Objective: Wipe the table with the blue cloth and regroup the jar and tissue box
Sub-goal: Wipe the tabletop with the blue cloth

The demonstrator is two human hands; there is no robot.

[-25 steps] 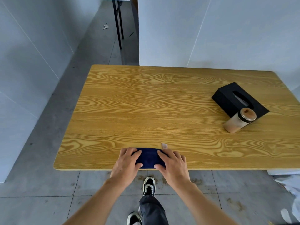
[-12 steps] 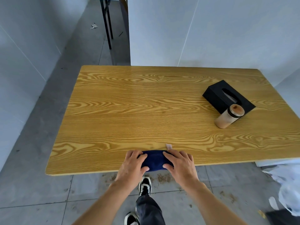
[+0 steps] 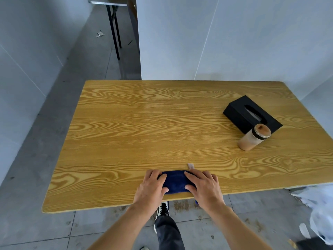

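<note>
Near edge of table (image 3: 126, 141): left hand (image 3: 150, 186) and right hand (image 3: 204, 188) lie flat, fingers spread, pressing the two ends of the folded blue cloth (image 3: 175, 181), with a small pale tag (image 3: 190, 166) just past the right fingers. Beyond, the middle of the top is bare wood grain. Far right, the jar (image 3: 254, 139) stands touching or just beside the black tissue box (image 3: 252, 116), both well apart from the cloth.

Single head-worn wide view, forward and down over the table (image 3: 162, 123), near edge closest.
</note>
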